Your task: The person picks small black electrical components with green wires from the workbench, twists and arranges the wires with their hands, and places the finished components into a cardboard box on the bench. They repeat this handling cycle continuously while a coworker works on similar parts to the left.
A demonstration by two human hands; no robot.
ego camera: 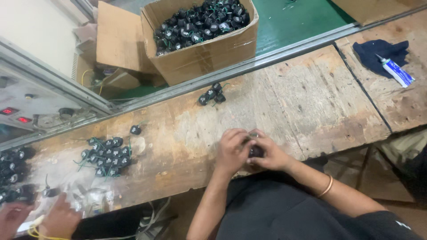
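At the lower left corner of the frame, a co-worker's hands (44, 220) rest on the worn wooden workbench (307, 106), near a control panel with red indicator lights (18, 115). Just right of them lies a neat cluster of small black round parts with green wires (106, 156), with one stray part (135, 130) above it. At upper centre, a cardboard box (209, 51) is heaped with the same parts, and three more (211, 94) sit below it on the bench. At lower centre, the person's left hand (232, 151) and right hand (269, 153) are cupped closely together around one small black part (255, 152), mostly hidden by fingers. Held at the bench edge, the part could likely slip into the lap if the grip loosens. At upper right lies a dark blue cloth (378, 51) with a white tube (398, 72).
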